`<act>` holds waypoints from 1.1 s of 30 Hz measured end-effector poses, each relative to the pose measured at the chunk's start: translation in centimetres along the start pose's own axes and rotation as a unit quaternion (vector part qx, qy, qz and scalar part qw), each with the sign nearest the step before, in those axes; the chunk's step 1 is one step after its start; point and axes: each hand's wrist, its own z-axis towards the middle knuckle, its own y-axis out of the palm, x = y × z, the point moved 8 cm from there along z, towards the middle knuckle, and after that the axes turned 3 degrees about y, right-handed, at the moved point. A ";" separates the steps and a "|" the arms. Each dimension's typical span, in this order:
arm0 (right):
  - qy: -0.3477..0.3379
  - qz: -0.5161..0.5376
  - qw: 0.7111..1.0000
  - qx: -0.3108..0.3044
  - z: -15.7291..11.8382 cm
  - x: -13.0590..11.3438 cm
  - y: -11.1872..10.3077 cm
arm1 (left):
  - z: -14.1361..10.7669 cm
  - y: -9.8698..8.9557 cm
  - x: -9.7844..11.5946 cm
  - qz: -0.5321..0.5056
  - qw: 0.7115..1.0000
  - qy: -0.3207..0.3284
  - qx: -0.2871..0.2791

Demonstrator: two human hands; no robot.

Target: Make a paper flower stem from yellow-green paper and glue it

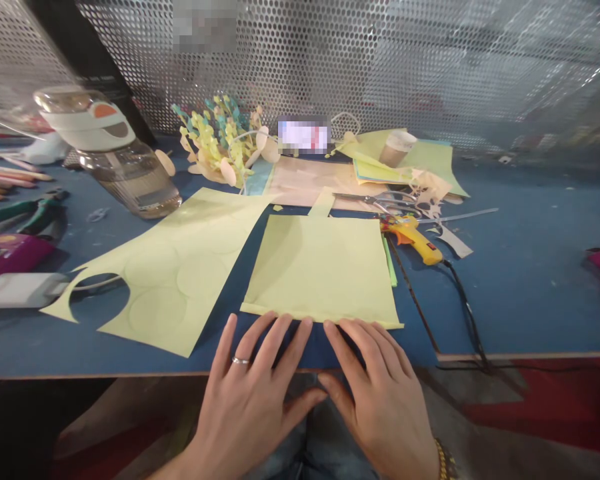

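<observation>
Blue tabletop (530, 300) is stretching before metal mesh (480, 80). Cut paper (205, 257) is lying left of a folded sheet (323, 267). Open, fingers spread, the left hand (250, 407) and right hand (380, 400) are touching its near edge, apparently flattening the fold; pressing further would call for even fingertip pressure. Rightward, a glue gun (421, 244) is resting.

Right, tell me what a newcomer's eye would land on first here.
Probably the pale yellow sheet in the middle, its rolled near edge under the fingertips of the left hand and right hand. Next, the bright yellow glue gun to its right, then the tilted-looking clear bottle at the back left.
</observation>
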 end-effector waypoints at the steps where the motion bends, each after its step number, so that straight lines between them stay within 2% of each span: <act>1: 0.000 -0.001 1.000 0.001 0.0 0.0 0.0 | 0.0 0.0 0.0 0.001 1.000 0.001 -0.001; 13: 0.005 0.002 1.000 0.000 0.3 0.0 -0.2 | 0.5 -0.4 -0.4 0.005 1.000 0.015 0.008; 22: 0.017 -0.012 1.000 0.007 -1.3 3.1 -1.6 | -0.2 -0.6 -1.0 0.022 1.000 0.010 0.012; 27: -0.003 -0.035 0.999 -0.010 -2.0 4.0 -1.6 | -1.2 -0.7 -2.7 0.065 0.998 -0.013 -0.014; 29: -0.002 -0.035 0.999 -0.006 -2.2 4.4 -1.7 | -1.8 -1.0 -3.6 0.079 0.996 -0.035 -0.020; 33: 0.013 -0.034 0.999 0.010 -3.0 5.5 -2.2 | -2.6 -1.0 -4.2 0.084 0.995 -0.039 -0.029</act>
